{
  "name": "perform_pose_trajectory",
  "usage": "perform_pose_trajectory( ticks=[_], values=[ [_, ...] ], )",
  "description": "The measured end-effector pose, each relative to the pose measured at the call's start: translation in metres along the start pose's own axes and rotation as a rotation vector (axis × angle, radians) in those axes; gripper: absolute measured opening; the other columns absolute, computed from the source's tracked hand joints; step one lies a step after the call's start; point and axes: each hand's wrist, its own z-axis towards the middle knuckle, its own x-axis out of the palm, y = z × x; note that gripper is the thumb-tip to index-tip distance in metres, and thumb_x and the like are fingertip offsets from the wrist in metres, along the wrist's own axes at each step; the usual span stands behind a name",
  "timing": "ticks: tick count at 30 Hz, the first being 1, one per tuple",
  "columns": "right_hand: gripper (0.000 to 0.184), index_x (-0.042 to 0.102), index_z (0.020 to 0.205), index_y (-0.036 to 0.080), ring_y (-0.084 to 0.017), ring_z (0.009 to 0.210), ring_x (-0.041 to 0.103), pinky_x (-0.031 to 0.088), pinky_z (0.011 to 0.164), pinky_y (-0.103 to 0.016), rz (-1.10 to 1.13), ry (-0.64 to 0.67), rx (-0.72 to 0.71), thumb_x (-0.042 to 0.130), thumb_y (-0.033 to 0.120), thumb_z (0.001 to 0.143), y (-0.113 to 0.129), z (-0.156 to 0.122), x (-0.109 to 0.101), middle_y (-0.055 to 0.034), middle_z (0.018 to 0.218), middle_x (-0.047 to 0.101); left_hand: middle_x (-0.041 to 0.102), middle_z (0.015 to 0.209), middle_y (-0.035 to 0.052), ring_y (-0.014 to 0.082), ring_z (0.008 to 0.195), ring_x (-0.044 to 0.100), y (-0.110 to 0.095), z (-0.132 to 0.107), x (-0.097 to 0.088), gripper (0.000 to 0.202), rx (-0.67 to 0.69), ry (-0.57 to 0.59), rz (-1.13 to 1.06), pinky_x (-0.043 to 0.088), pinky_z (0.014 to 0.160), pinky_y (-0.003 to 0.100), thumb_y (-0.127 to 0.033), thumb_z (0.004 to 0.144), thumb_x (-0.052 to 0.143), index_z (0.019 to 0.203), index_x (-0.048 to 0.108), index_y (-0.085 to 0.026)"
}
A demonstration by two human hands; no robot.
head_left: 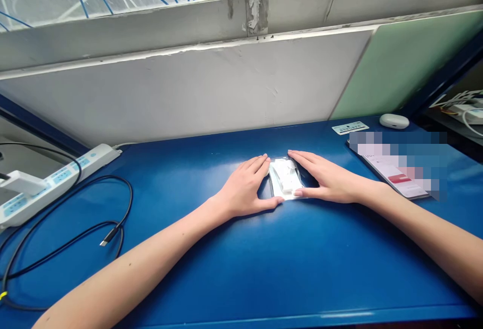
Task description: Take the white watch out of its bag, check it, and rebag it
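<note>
A small clear plastic packet (pixel 287 175) with a white item inside lies flat on the blue table (pixel 241 258); what the white item is I cannot make out. My left hand (pixel 247 185) rests along the packet's left side, palm down, fingers stretched out and thumb at its lower left corner. On the other side, my right hand (pixel 320 175) lies with fingers extended along the right edge. Its thumb touches the lower right part of the packet. Neither hand is closed around anything.
A white power strip (pixel 60 180) with a plugged-in charger (pixel 24 183) and a black cable (pixel 130 198) occupies the left side. To the right lie a phone (pixel 392 170), partly pixelated, a small card (pixel 350 128) and a white earbud case (pixel 394 121). A wall panel (pixel 188 92) borders the back.
</note>
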Motion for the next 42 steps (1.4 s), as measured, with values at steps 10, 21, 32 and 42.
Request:
perform_pose_trajectory(
  ticks=[10,21,32,42],
  values=[
    [0.098,0.026,0.157,0.009,-0.041,0.146,0.033,0.035,0.115,-0.058,-0.014,-0.009,-0.01,0.056,0.068,0.086,0.0,0.001,0.0011,-0.0248,0.159,0.034,0.067,0.127,0.0159,0.0335,0.131,0.054,0.0014,0.0011,0.0044,0.037,0.001,-0.247,0.039,0.045,0.11,0.051,-0.044,0.088,0.066,0.111,0.065,-0.014],
    [0.096,0.026,0.158,0.012,-0.043,0.144,0.036,0.037,0.113,-0.061,-0.012,-0.034,-0.023,0.057,0.067,0.085,-0.0003,0.0008,0.0021,-0.0236,0.158,0.037,0.071,0.113,0.0098,0.0284,0.122,0.058,0.0035,0.0034,0.0043,0.018,-0.109,-0.208,0.007,0.049,0.105,0.049,-0.025,0.097,0.051,0.095,0.068,-0.018],
    [0.097,0.029,0.156,0.005,-0.043,0.144,0.036,0.036,0.114,-0.059,-0.023,-0.014,-0.011,0.055,0.068,0.086,0.0047,0.0019,-0.001,-0.0275,0.157,0.036,0.067,0.115,0.0138,0.0333,0.127,0.05,0.0052,0.0033,0.0042,0.024,-0.273,-0.202,0.055,0.046,0.107,0.051,-0.025,0.097,0.046,0.083,0.064,-0.016],
    [0.096,0.025,0.158,0.01,-0.044,0.143,0.037,0.038,0.112,-0.062,-0.02,-0.042,-0.037,0.056,0.067,0.086,0.0017,0.0008,0.001,-0.0261,0.157,0.037,0.055,0.133,0.0178,0.035,0.136,0.044,0.0043,0.0037,0.0047,0.022,-0.271,-0.178,0.041,0.041,0.112,0.053,-0.029,0.093,0.054,0.108,0.061,-0.014]
  ],
)
